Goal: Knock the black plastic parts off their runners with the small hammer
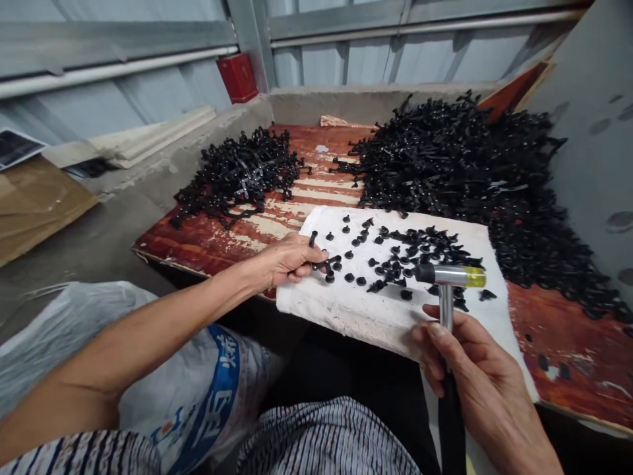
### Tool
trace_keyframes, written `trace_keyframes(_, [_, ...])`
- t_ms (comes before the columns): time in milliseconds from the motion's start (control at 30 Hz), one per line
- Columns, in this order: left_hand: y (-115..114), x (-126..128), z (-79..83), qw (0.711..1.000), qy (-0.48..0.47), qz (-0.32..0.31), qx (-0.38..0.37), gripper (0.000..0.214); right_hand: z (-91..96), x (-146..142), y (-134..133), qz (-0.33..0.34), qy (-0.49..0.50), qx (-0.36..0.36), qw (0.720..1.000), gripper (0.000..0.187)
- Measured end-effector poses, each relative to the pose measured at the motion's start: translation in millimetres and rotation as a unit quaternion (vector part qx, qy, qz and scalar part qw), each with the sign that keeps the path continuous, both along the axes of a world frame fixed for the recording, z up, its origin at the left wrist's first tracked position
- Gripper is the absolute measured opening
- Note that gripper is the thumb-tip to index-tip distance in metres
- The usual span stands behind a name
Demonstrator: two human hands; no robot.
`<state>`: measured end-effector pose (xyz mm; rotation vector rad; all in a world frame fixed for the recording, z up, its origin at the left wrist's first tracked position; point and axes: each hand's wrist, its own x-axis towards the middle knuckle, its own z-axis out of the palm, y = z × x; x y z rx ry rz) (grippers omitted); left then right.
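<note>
Head view, from the left: a bulging white sack (198, 389) sits below the near edge of the surface (208, 254), perhaps set there to stay within your reach without taking up working room. Above it, the smaller heap of black parts (242, 171) lies by the surface's left side, apart from the bigger heap, which likely keeps the two from mixing.

Your left hand (285, 259) reaches in over the left edge of the white cloth (316, 302), its thumb and fingers pinching a black piece (330, 274) with knobbed ends. You grip it at one side, which seems to leave the far end showing (your fingers hide the rest of its shape). It is at the cloth's left part, close to a few scattered studs.

Across the middle, loose black studs (394, 269) are strewn over the cloth, thickest toward the right; the pale ground probably makes such dark bits easier for you to pick out.

Your right hand (477, 369) is curled around the shaft of a small mallet (448, 275), its head upright above the studs, black face to the left and yellow face to the right. That low hold appears to leave the head free. Farthest right, the large heap of black parts (445, 165) spreads along the grey panel (593, 171).
</note>
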<state>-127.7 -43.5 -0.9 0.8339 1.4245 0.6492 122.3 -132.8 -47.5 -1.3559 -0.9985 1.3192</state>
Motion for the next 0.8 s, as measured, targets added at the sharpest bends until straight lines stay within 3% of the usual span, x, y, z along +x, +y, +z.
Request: trace_keyframes(800, [7.3,4.5,-1.7,0.999,0.039,0.002,-0.007,0.024,-6.8,-1.0,2.6,-0.011,0.006,-0.034,0.999,0.049])
